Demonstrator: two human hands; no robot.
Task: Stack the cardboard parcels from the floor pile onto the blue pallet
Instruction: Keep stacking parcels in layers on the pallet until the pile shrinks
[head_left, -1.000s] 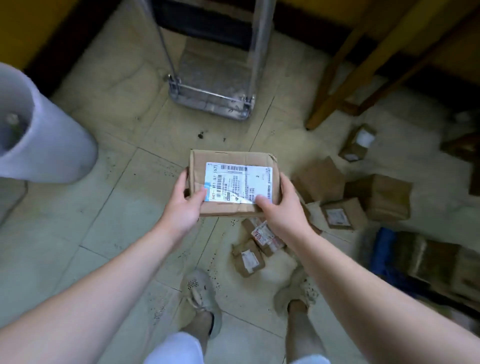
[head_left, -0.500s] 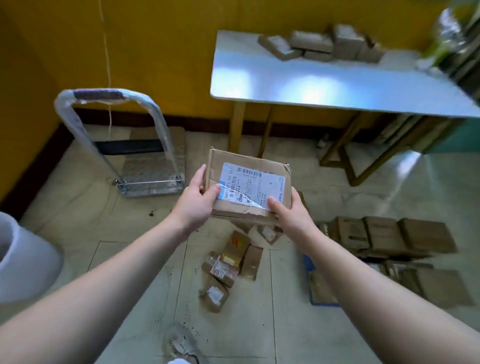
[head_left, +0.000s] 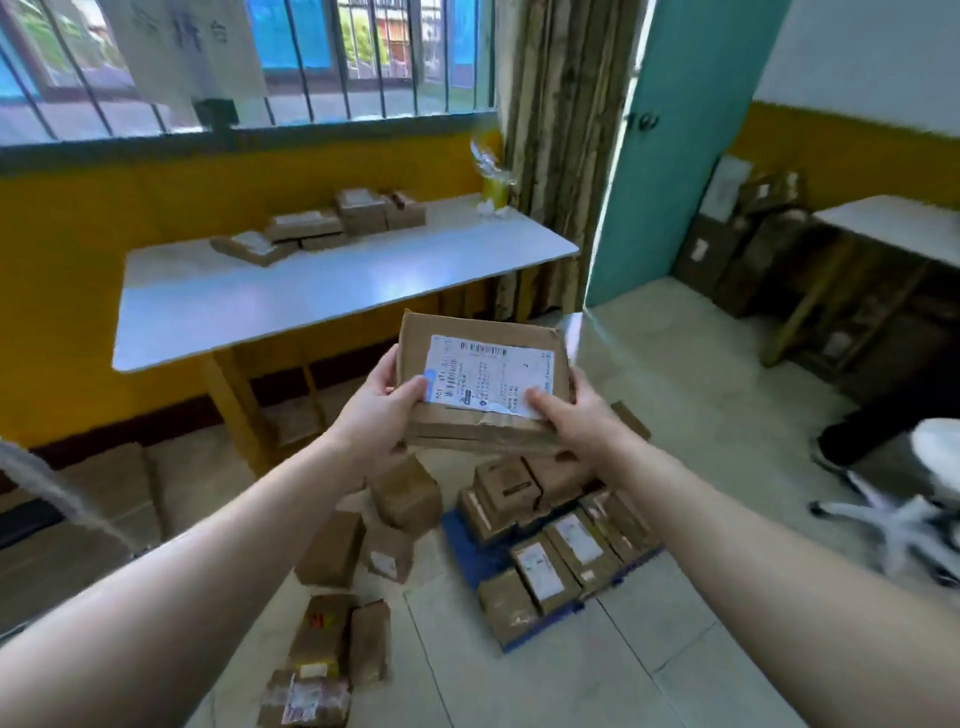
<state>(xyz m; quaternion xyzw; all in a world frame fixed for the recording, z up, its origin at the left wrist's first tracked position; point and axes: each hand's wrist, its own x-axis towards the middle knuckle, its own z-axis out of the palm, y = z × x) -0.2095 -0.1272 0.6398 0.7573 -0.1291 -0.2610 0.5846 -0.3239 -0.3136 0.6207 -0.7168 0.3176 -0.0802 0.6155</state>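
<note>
I hold a flat cardboard parcel (head_left: 480, 338) with a white shipping label at chest height. My left hand (head_left: 382, 410) grips its left edge, thumb on the label. My right hand (head_left: 569, 415) grips its right near corner. Below it on the floor lies the blue pallet (head_left: 475, 556), with several brown parcels (head_left: 550, 566) stacked on it in rows. To the pallet's left a loose pile of parcels (head_left: 363, 540) lies on the floor tiles, stretching toward the bottom of the view.
A white table (head_left: 322, 291) with several parcels stands against the yellow wall ahead. A teal door (head_left: 675, 145) is open on the right. A white swivel chair base (head_left: 893, 514) and a person's dark shoe (head_left: 831, 452) sit at the right. A trolley handle (head_left: 47, 488) shows at the left.
My view has lifted and swung right, from the floor to the table, window and door. Both hands keep the same grip on the labelled parcel, now above the pallet's far end.
</note>
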